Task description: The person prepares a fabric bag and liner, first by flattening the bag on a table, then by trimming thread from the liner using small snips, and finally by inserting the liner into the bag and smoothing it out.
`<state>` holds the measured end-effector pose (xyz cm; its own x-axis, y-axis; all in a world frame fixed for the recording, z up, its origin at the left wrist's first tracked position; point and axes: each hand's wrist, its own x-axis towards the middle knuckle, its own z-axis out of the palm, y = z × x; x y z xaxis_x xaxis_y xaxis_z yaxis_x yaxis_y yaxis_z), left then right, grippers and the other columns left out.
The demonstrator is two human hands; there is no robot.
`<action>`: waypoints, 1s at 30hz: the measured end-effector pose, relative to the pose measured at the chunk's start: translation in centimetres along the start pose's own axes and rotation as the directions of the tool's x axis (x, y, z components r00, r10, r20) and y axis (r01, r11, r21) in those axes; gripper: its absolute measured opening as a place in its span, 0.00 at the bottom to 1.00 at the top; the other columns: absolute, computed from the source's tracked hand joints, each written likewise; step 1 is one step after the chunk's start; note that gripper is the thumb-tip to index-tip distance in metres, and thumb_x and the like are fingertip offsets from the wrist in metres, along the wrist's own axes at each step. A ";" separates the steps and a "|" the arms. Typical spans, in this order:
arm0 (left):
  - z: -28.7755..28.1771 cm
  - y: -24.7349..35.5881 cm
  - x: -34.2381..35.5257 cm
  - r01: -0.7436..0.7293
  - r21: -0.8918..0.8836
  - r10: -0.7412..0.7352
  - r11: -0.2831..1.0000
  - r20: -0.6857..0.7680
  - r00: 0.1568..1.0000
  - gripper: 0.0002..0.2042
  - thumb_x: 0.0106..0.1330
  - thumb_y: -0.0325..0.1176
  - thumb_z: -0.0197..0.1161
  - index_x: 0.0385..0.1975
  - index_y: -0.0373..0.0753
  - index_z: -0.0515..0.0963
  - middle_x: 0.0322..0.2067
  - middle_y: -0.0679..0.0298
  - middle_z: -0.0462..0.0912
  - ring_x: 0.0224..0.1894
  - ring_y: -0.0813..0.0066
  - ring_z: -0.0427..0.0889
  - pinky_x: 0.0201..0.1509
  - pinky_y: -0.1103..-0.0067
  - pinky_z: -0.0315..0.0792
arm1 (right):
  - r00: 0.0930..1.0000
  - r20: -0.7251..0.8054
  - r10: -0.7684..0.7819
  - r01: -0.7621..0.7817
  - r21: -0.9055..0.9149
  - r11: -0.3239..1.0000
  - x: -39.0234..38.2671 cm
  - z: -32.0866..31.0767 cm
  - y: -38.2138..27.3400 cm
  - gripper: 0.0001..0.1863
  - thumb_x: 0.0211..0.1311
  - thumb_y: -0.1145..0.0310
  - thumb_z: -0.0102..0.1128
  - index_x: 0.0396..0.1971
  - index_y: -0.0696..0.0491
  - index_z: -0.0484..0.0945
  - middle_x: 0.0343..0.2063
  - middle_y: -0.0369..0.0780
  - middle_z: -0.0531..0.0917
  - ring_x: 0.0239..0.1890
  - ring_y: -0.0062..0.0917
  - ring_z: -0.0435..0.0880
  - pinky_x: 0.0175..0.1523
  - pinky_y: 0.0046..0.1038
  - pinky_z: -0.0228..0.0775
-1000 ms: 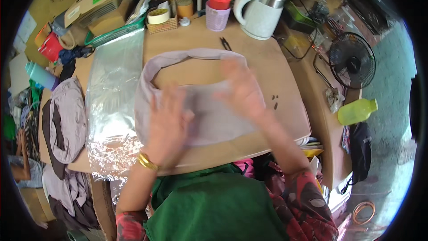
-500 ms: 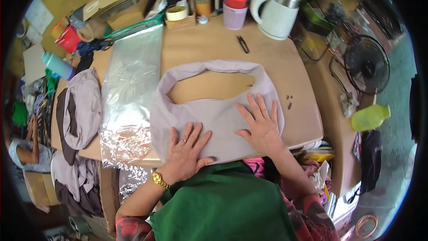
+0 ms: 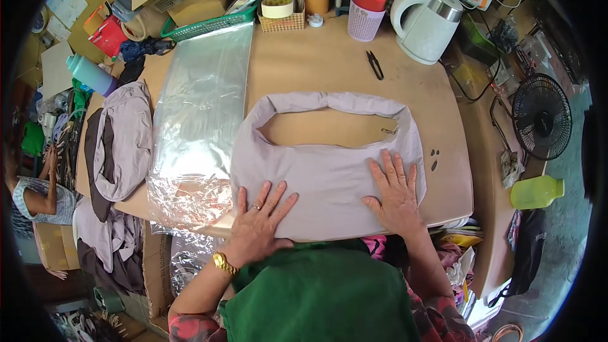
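Note:
A pale lilac fabric shoulder bag lies flat on the tan table, its wide strap curving away from me and a small zip end showing at the opening. My left hand rests on the bag's lower left corner, fingers stretched out. On its right side my right hand lies flat with the fingers spread. Neither hand grips anything. Left of the bag is a stack of clear plastic sleeves. Beyond it lie black thread snips.
At the left edge sits another lilac bag with dark lining. A white kettle, a lilac cup with a red one and a small basket line the back. Rightward are a black fan and a green bottle.
My hands have moved apart across the bag, the right one toward its right edge. The view has shifted a little, and the bag looks flatter and smoother.

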<state>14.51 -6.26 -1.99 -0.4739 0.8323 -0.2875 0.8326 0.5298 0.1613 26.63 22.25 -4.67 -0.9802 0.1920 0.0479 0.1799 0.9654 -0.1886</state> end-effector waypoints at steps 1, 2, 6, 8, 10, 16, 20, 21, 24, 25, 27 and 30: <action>0.7 -0.8 -0.1 -0.014 -0.045 0.012 0.999 -0.054 0.998 0.46 0.51 0.59 0.64 0.69 0.52 0.52 0.71 0.60 0.47 0.72 0.55 0.47 0.69 0.47 0.41 | 1.000 -0.014 0.022 -0.022 -0.007 1.000 0.0 0.1 0.3 0.40 0.58 0.43 0.53 0.66 0.49 0.59 0.68 0.48 0.54 0.70 0.47 0.49 0.68 0.60 0.35; 1.1 -1.2 -0.5 -0.004 -0.049 0.002 0.999 -0.053 0.999 0.46 0.51 0.59 0.64 0.70 0.52 0.52 0.71 0.60 0.47 0.72 0.55 0.47 0.69 0.47 0.41 | 0.999 -0.028 0.042 -0.043 -0.015 0.999 -0.1 0.2 0.5 0.40 0.58 0.42 0.52 0.66 0.50 0.58 0.68 0.48 0.54 0.70 0.47 0.49 0.68 0.60 0.34; 1.3 -1.7 -0.8 -0.013 -0.065 0.007 0.998 -0.092 0.996 0.40 0.55 0.55 0.63 0.68 0.50 0.56 0.70 0.58 0.50 0.71 0.54 0.50 0.69 0.49 0.44 | 0.998 -0.041 0.040 -0.040 0.012 0.999 -0.5 0.4 1.5 0.42 0.55 0.44 0.57 0.66 0.51 0.59 0.69 0.47 0.53 0.71 0.46 0.49 0.68 0.60 0.33; 1.8 -2.4 -1.5 -0.083 -0.144 0.051 0.986 -0.217 0.975 0.34 0.56 0.48 0.63 0.64 0.48 0.63 0.67 0.57 0.57 0.68 0.53 0.56 0.68 0.51 0.49 | 1.000 -0.011 -0.019 0.020 0.131 0.991 -1.0 -0.5 2.1 0.39 0.53 0.50 0.63 0.63 0.51 0.62 0.69 0.47 0.53 0.71 0.45 0.48 0.68 0.61 0.33; 2.9 -4.1 -2.2 -0.237 -0.274 0.102 0.932 -0.431 0.897 0.29 0.54 0.39 0.63 0.59 0.45 0.70 0.62 0.56 0.66 0.64 0.53 0.65 0.66 0.55 0.56 | 0.992 -0.071 -0.108 0.121 0.224 0.967 -2.2 -3.1 1.2 0.31 0.47 0.60 0.67 0.52 0.52 0.70 0.63 0.47 0.62 0.67 0.45 0.57 0.67 0.59 0.41; 0.3 -4.3 -0.9 -0.314 -0.282 0.058 0.907 -0.653 0.755 0.13 0.36 0.22 0.62 0.19 0.43 0.65 0.26 0.64 0.69 0.29 0.62 0.69 0.34 0.71 0.62 | 0.925 -0.300 -0.235 0.310 0.236 0.921 -2.8 -4.6 4.3 0.14 0.32 0.79 0.61 0.23 0.53 0.69 0.26 0.40 0.73 0.35 0.39 0.75 0.47 0.41 0.66; -2.5 -4.0 -0.5 -0.313 -0.167 0.149 0.935 -0.616 0.774 0.11 0.38 0.20 0.60 0.18 0.41 0.66 0.23 0.62 0.67 0.27 0.62 0.68 0.34 0.71 0.63 | 0.913 -0.350 -0.208 0.289 0.196 0.937 -2.2 -7.1 4.3 0.12 0.34 0.80 0.59 0.23 0.53 0.69 0.25 0.41 0.74 0.32 0.38 0.76 0.42 0.37 0.67; -1.1 -4.6 0.1 -0.330 -0.129 0.195 0.935 -0.591 0.783 0.10 0.39 0.20 0.59 0.18 0.41 0.66 0.23 0.62 0.67 0.27 0.61 0.68 0.35 0.71 0.64 | 0.883 -0.391 -0.258 0.343 0.165 0.925 -2.1 -5.5 5.1 0.12 0.34 0.80 0.59 0.23 0.53 0.69 0.25 0.41 0.74 0.31 0.37 0.76 0.41 0.37 0.67; 1.8 -5.2 0.1 -0.284 -0.069 0.220 0.956 -0.471 0.854 0.07 0.44 0.21 0.57 0.19 0.40 0.68 0.26 0.62 0.70 0.33 0.62 0.71 0.38 0.71 0.65 | 0.863 -0.359 -0.356 0.400 0.052 0.915 -3.1 -1.6 6.8 0.11 0.35 0.79 0.58 0.24 0.54 0.70 0.26 0.41 0.74 0.31 0.38 0.76 0.40 0.36 0.68; 1.6 -5.0 -0.3 -0.279 -0.086 0.213 0.957 -0.445 0.870 0.06 0.45 0.21 0.57 0.20 0.40 0.68 0.27 0.62 0.70 0.34 0.62 0.71 0.39 0.70 0.65 | 0.873 -0.343 -0.346 0.378 0.028 0.926 -3.9 -0.9 6.6 0.11 0.34 0.80 0.59 0.23 0.54 0.69 0.27 0.42 0.74 0.31 0.38 0.76 0.40 0.37 0.68; 1.4 -4.8 -0.9 -0.266 -0.062 0.224 0.962 -0.375 0.899 0.06 0.46 0.22 0.58 0.22 0.40 0.70 0.27 0.63 0.70 0.35 0.64 0.72 0.40 0.69 0.66 | 0.900 -0.278 -0.335 0.354 0.019 0.935 -4.9 -0.7 6.2 0.11 0.34 0.80 0.59 0.24 0.55 0.70 0.28 0.42 0.75 0.33 0.39 0.76 0.40 0.37 0.69; -0.4 -4.0 -3.1 -0.155 -0.080 0.146 0.985 -0.105 0.984 0.07 0.45 0.23 0.58 0.23 0.41 0.70 0.27 0.62 0.70 0.36 0.63 0.73 0.41 0.71 0.67 | 0.946 -0.108 -0.305 0.316 0.094 0.944 -5.9 -2.6 5.0 0.11 0.41 0.78 0.59 0.29 0.56 0.73 0.31 0.43 0.75 0.36 0.39 0.77 0.42 0.35 0.70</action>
<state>12.53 -10.88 -1.36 -0.3746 0.9133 -0.1597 0.8704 0.4057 0.2790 33.52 26.45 -3.31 -0.9734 -0.0943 0.2088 -0.1473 0.9556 -0.2551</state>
